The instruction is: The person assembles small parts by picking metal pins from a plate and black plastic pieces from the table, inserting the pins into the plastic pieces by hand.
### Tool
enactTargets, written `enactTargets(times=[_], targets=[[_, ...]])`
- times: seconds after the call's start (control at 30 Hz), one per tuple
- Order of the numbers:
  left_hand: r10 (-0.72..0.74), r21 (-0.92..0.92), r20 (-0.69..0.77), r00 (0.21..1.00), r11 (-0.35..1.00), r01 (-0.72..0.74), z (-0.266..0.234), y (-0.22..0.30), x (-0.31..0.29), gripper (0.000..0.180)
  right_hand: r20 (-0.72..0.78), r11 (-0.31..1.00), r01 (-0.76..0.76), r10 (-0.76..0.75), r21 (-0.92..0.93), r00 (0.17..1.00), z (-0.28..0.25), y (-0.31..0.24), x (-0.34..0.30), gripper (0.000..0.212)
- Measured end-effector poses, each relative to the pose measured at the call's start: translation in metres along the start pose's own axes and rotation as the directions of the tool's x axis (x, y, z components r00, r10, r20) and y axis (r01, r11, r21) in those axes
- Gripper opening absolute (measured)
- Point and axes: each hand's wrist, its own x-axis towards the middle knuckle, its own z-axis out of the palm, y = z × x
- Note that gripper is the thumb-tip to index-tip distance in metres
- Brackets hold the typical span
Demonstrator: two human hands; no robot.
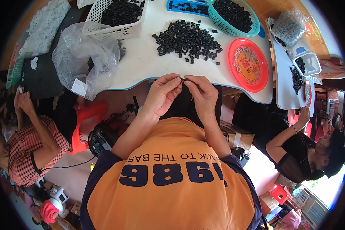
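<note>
Black and tiny, a part (182,79) is pinched between the fingertips of the left hand (165,94) and right hand (202,96) at the near edge of the bench (142,63). Loose pieces (188,41) lie heaped mid-bench; a red plate (232,63) sits at the near right corner, a green basket (229,29) beyond it.

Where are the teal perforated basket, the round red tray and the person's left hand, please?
Teal perforated basket (225,24), head view: side wall.
Round red tray (253,87), head view: lower rim.
Left hand (162,93), head view: middle of the hand.
</note>
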Motion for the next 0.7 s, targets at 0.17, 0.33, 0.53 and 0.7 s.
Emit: enactTargets(times=[0.17,0.33,0.53,0.7], targets=[[-0.071,-0.032,-0.038,0.997,0.997,0.070,-0.009,0.000,-0.001,0.017,0.007,0.992,0.053,-0.053,-0.112,0.999,0.002,-0.019,0.006,0.020],[-0.074,-0.028,-0.074,0.994,0.997,0.072,-0.009,-0.001,-0.006,0.016,0.047,0.986,0.110,-0.105,-0.129,0.993,0.001,-0.010,0.001,0.024],[-0.086,-0.058,-0.088,0.992,0.995,0.081,-0.010,0.000,-0.007,0.018,-0.016,1.000,-0.019,0.019,-0.024,1.000,0.004,-0.003,-0.002,0.025],[-0.031,-0.019,-0.076,0.997,0.999,0.030,-0.008,0.003,-0.009,0.023,0.031,0.971,-0.037,0.046,-0.235,0.998,0.001,-0.029,-0.003,0.021]])
